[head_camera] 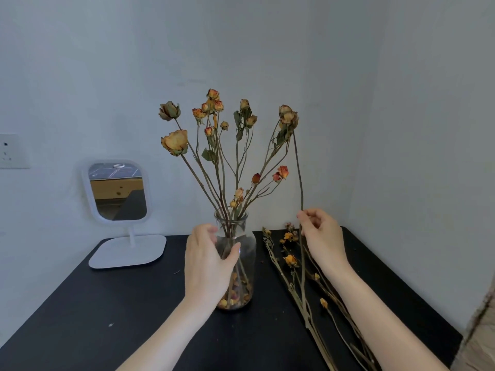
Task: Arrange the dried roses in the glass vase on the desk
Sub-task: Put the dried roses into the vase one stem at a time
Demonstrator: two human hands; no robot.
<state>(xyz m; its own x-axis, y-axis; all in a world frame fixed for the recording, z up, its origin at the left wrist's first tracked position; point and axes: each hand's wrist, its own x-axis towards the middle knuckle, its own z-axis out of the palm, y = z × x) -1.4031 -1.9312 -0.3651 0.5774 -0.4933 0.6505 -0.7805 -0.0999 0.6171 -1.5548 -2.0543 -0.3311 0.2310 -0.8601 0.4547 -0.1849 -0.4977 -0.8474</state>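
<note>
Standing on black corner desk (pixel 107 303): vase (pixel 247 253); mirror (pixel 117 191)

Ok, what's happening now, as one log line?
left hand: holds glass vase | right hand: pinches dried rose stem, upright beside vase | desk: loose roses lying right of vase

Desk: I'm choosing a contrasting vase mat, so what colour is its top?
Black, plain and unpatterned; the desk shows best in the head view.
</note>
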